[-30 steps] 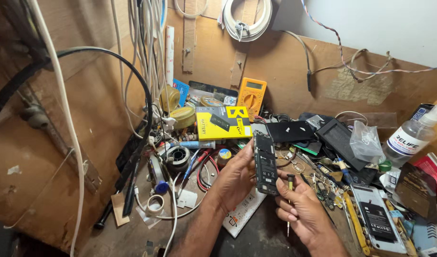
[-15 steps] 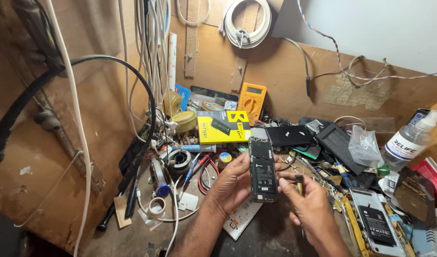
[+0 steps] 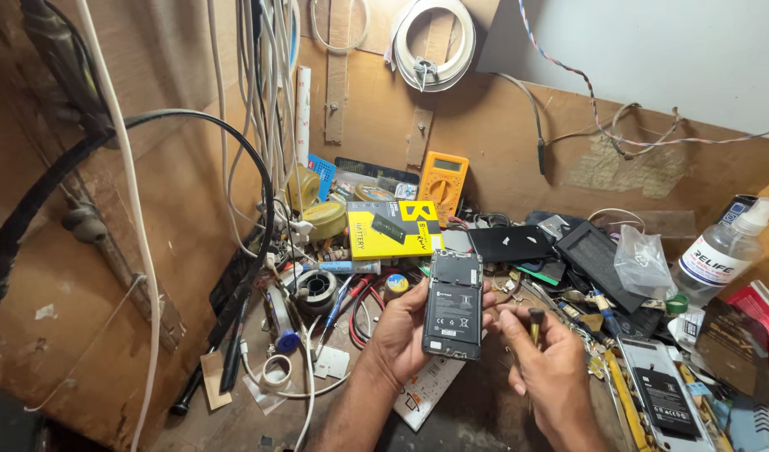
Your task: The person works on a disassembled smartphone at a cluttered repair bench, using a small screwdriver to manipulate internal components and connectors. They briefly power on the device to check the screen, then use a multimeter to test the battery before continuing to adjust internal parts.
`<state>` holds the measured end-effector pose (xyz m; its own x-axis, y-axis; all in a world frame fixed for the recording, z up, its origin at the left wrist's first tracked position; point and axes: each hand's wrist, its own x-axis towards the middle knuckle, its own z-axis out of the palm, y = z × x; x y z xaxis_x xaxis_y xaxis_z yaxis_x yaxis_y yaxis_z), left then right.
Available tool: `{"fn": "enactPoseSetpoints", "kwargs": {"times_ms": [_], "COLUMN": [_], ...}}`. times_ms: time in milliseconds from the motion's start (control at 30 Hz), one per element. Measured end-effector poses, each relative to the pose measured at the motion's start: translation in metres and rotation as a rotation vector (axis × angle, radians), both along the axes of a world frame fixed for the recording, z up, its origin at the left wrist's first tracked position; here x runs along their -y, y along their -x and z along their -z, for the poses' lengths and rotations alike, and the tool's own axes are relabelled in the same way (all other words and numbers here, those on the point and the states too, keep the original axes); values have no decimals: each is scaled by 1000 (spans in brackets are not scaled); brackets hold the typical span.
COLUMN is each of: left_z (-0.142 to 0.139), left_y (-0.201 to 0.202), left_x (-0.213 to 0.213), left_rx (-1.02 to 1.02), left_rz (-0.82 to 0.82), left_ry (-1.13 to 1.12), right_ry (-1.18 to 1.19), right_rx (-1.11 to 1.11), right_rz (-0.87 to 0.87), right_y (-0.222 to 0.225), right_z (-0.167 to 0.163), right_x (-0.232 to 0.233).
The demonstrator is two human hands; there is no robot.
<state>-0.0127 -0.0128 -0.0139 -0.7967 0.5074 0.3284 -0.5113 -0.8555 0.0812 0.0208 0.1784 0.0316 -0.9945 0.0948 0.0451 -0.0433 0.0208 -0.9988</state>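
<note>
Cluttered workbench (image 3: pixel 234 418): yellow box (image 3: pixel 393 230) behind phone (image 3: pixel 452 305).

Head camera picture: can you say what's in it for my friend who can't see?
A person's left hand holds an opened phone, back cover off and black battery showing, while the right hand grips a small screwdriver beside it. Around them is a cluttered wooden workbench with a yellow box, an orange multimeter and tangled wires.

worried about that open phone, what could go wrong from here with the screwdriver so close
The left hand holds the opened phone in the air, so it could slip onto the cluttered bench. The screwdriver in the right hand could slip and poke the exposed battery. Loosened screws might vanish in the clutter.
</note>
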Motion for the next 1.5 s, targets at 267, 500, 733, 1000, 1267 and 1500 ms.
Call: {"fn": "enactPoseSetpoints", "kwargs": {"times_ms": [267, 500, 733, 1000, 1267, 1500], "left_z": [-1, -13, -20, -19, -17, -11], "left_y": [-1, -10, -13, -15, -12, -9], "left_x": [-1, -4, -4, -5, -5, -6], "left_rx": [-28, -77, -37, -19, -33, -25], "left_rz": [-72, -206, -219, -235, -234, -239], "left_ry": [61, 179, 281, 368, 387, 388], "right_ry": [91, 34, 45, 11, 46, -14], "right_rx": [73, 87, 97, 87, 150, 131], "right_rz": [-41, -63, -73, -44, -46, -37], "right_y": [27, 32, 37, 34, 35, 39], "right_z": [-15, -17, -11, -5, -4, 3], "right_x": [4, 9, 4, 5, 1, 0]}}
